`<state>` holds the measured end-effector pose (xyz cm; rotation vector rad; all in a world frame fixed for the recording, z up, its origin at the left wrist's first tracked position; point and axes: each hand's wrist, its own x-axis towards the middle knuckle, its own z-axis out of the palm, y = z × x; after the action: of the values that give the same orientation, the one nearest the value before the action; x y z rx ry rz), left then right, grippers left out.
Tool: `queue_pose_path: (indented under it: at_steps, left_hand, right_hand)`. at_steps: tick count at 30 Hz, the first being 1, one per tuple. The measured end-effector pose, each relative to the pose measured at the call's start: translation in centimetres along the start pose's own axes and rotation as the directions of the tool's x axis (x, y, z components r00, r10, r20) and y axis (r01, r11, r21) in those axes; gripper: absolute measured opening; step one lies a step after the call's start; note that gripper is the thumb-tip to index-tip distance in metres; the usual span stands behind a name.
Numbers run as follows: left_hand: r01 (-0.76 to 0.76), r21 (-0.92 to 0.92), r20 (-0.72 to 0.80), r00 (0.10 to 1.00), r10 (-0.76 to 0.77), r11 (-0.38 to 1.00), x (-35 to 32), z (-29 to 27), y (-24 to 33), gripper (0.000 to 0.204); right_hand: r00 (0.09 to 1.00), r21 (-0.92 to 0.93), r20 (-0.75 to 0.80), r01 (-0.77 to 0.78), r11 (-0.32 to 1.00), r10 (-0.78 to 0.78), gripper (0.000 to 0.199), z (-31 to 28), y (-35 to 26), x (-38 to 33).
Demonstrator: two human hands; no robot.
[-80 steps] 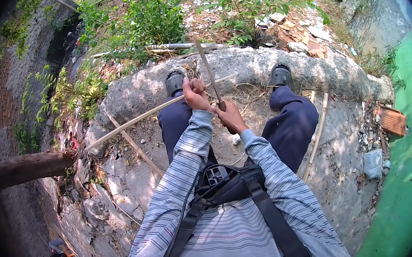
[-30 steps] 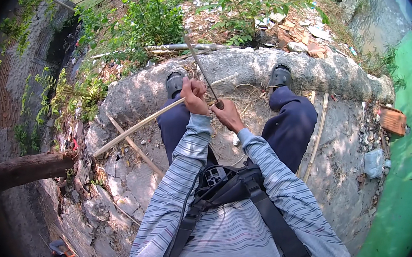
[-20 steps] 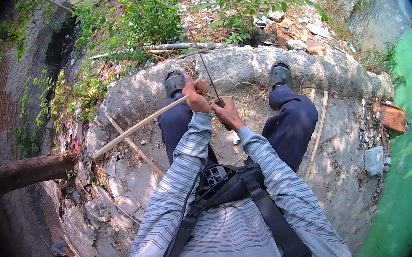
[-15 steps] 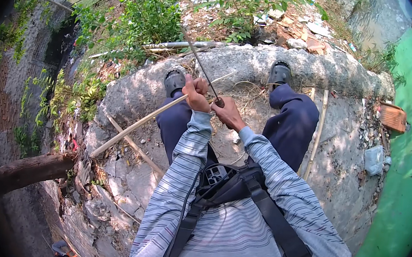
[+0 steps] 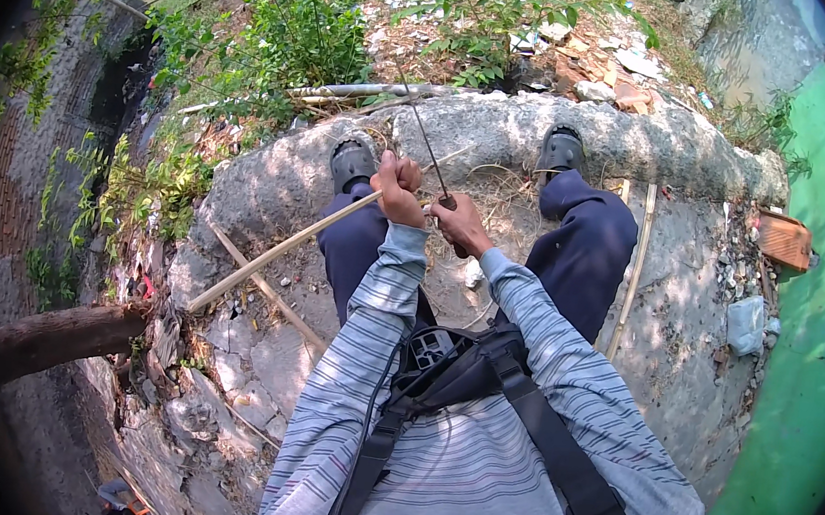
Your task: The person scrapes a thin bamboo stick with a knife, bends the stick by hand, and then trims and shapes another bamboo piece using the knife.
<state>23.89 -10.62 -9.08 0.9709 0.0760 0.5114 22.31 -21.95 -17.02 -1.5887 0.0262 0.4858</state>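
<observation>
My left hand (image 5: 401,188) is closed around a pale bamboo strip (image 5: 283,246), whose thicker end slants down to the left and whose thin end pokes out past my fingers to the upper right. My right hand (image 5: 462,224) grips the dark handle of a long, thin-bladed knife (image 5: 428,147). The blade points up and slightly left, away from me, and passes close by the strip's thin end. Both hands nearly touch, between my knees. Whether the blade meets the strip is too small to tell.
Another bamboo strip (image 5: 267,287) lies crosswise on the concrete at left, and a long one (image 5: 633,271) beside my right leg. A log (image 5: 57,341) juts in at left. An orange-brown container (image 5: 784,239) and a pale plastic bag (image 5: 746,324) lie near the green wall (image 5: 805,349).
The knife's blade has swung to the right and stands more upright. My right hand has turned slightly, and more of the handle shows below it. The left hand keeps its hold on the strip.
</observation>
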Motion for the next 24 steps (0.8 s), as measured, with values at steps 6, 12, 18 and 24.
queue_pose_path:
  at_steps: [6,12,18,24]
  left_hand:
    - [0.011,0.018,0.03,0.999,-0.011,1.0,0.2,-0.1,-0.4,0.055]
    - [0.006,0.034,0.053,0.999,-0.008,0.999,-0.3,-0.2,-0.4,0.052]
    - [0.014,0.016,0.11,0.994,-0.016,1.0,0.2,-0.5,-0.5,0.052]
    - [0.038,0.059,0.03,0.999,-0.04,0.998,-0.4,0.4,-0.2,0.053]
  right_hand:
    - [0.987,-0.033,0.012,0.163,0.986,-0.163,0.023,0.2,0.7,0.6]
    - [0.976,0.268,0.129,-0.207,0.941,0.178,0.019,-0.5,0.8,0.4]
    - [0.993,0.194,0.119,-0.034,0.98,0.011,0.019,0.1,-0.3,0.2]
    - [0.989,0.161,0.062,-0.145,0.976,0.137,0.02,-0.7,2.1,1.3]
